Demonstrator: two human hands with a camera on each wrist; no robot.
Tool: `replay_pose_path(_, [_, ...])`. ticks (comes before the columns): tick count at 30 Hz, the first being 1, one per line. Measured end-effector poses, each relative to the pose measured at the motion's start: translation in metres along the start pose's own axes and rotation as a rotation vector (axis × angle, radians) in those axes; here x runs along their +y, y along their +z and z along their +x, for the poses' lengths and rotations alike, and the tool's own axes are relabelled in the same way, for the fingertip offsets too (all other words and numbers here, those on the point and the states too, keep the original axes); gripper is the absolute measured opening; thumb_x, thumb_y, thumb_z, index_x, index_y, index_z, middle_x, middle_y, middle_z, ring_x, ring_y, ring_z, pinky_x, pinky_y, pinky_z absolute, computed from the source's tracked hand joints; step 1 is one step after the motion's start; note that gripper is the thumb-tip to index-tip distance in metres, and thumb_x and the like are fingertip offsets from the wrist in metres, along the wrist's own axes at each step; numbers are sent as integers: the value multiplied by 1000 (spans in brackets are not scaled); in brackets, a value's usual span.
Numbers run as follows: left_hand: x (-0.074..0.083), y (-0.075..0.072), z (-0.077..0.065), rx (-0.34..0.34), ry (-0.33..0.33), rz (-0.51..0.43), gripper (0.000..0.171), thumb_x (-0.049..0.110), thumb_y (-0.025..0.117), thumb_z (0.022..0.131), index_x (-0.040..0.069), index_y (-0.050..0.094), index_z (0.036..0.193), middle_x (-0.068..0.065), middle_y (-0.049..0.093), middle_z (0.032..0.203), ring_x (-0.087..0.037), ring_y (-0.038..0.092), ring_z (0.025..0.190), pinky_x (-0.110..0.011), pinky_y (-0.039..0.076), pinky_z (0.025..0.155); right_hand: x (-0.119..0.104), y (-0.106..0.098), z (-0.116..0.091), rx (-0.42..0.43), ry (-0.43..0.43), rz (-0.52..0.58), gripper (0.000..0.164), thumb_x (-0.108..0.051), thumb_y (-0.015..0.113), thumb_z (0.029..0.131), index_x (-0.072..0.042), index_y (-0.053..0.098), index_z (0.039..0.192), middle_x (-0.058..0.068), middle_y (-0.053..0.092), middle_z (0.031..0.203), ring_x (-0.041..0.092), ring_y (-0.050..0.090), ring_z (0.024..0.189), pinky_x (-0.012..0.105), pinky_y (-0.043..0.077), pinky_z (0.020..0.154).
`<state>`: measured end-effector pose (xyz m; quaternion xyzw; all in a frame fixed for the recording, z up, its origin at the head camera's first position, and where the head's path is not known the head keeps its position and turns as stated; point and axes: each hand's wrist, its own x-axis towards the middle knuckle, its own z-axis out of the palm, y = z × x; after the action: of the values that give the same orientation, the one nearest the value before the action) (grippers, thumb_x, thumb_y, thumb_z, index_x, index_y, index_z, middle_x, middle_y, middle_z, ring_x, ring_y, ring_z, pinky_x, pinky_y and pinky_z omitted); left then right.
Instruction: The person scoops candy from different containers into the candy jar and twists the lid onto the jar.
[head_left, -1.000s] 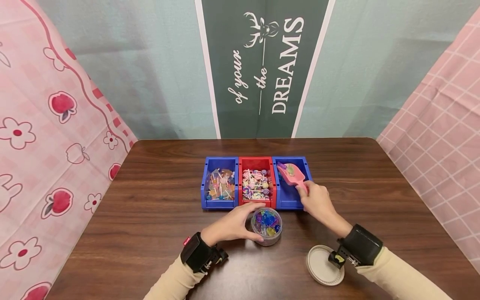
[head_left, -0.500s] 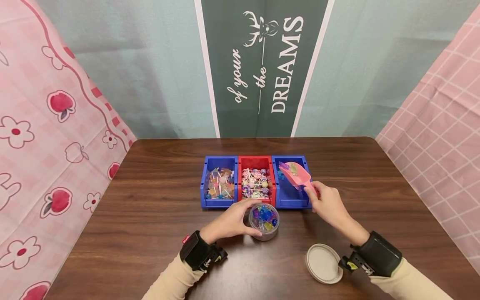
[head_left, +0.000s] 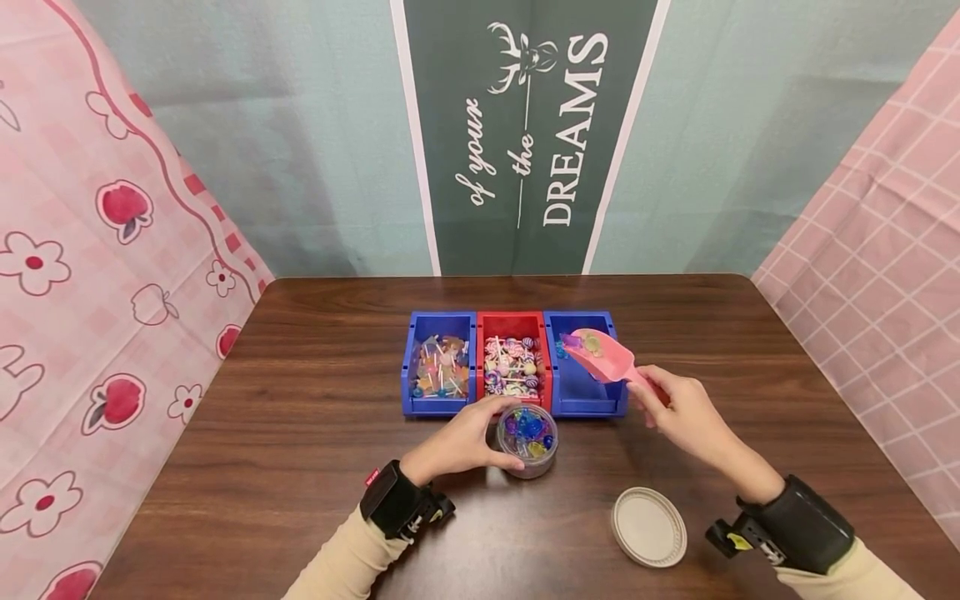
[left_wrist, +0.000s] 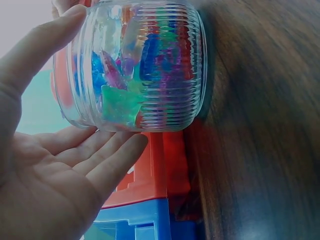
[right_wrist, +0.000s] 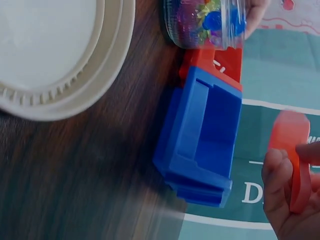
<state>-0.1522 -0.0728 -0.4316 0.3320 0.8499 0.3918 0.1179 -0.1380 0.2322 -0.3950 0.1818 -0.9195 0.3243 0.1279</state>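
My left hand [head_left: 463,440] holds a clear jar [head_left: 527,462] at its side, thumb and fingers on either side of the rim. Colourful translucent plastic gems fill the jar, as the left wrist view [left_wrist: 145,70] also shows. My right hand [head_left: 686,412] grips the handle of a pink scoop [head_left: 611,358], held over the right blue bin [head_left: 588,407]. A purple gem [head_left: 573,340] and a pale yellow-green one [head_left: 592,343] lie in the scoop. A few blue pieces [head_left: 561,350] show in that bin.
A red bin [head_left: 512,323] of small lollipops stands in the middle of the row, and a left blue bin [head_left: 438,407] holds more candy-like pieces. A round cream lid [head_left: 649,527] lies on the brown table [head_left: 300,400], nearer me on the right.
My right hand has lifted the scoop with its gems and drawn it back to the right. The jar and my left hand have shifted slightly left and away from me.
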Motion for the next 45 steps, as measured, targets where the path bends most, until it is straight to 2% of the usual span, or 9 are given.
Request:
replay_pose_path(5, [-2, 1, 1, 5, 1, 5, 79, 33, 80, 69, 4, 46, 134, -12, 55, 131, -20, 51, 116, -42, 47, 100, 1, -6, -3, -112, -50, 80, 8, -2, 63, 86, -1, 62, 94, -1, 55, 57, 6, 49, 45, 22, 45, 35])
replay_pose_path(13, [-5, 2, 0, -4, -4, -10, 81, 31, 81, 68, 5, 45, 136, -13, 54, 133, -22, 50, 118, -43, 47, 101, 6, -8, -8, -317, -219, 257, 15, 1, 63, 85, -5, 62, 99, 1, 59, 63, 7, 53, 49, 18, 48, 39])
replay_pose_path(19, [-6, 3, 1, -16, 12, -31, 80, 32, 81, 69, 7, 45, 136, -12, 53, 134, -21, 49, 120, -42, 46, 102, 6, -8, -9, -424, -239, 305, 18, -1, 63, 85, 0, 62, 103, 0, 59, 65, 10, 53, 51, 20, 50, 40])
replay_pose_path(25, [-7, 3, 3, -16, 13, -21, 79, 31, 81, 69, 7, 46, 136, -11, 53, 135, -21, 49, 120, -42, 46, 102, 2, -9, -5, -435, -348, 223, 15, -4, 65, 84, -6, 65, 100, -2, 58, 67, 1, 50, 59, 17, 48, 46])
replay_pose_path(29, [-8, 3, 3, -8, 11, -14, 79, 31, 81, 68, 7, 47, 135, -12, 53, 134, -20, 49, 119, -42, 46, 102, -1, -9, 0, -431, -408, 142, 17, -3, 66, 83, -7, 67, 99, -5, 62, 73, 0, 49, 63, 17, 47, 50])
replay_pose_path(32, [-8, 3, 4, -3, 12, -16, 78, 31, 82, 68, 7, 48, 134, -12, 54, 133, -20, 49, 119, -42, 46, 101, -5, -12, 5, -437, -411, 68, 17, -7, 67, 83, -7, 69, 100, -4, 67, 79, 1, 50, 65, 18, 47, 53])
replay_pose_path(37, [-9, 4, 4, 0, 16, -18, 78, 32, 82, 67, 8, 48, 133, -11, 55, 132, -19, 50, 118, -42, 47, 101, -12, -16, 12, -442, -396, -53, 18, -11, 69, 82, -8, 71, 99, -6, 67, 79, 1, 48, 65, 19, 46, 54])
replay_pose_path(45, [-9, 3, 4, -13, 8, -13, 79, 33, 81, 68, 10, 47, 135, -10, 52, 135, -20, 48, 120, -43, 45, 102, -30, -18, 21, -432, -381, -164, 17, -15, 71, 79, -14, 72, 96, -10, 65, 78, 2, 49, 62, 21, 46, 52])
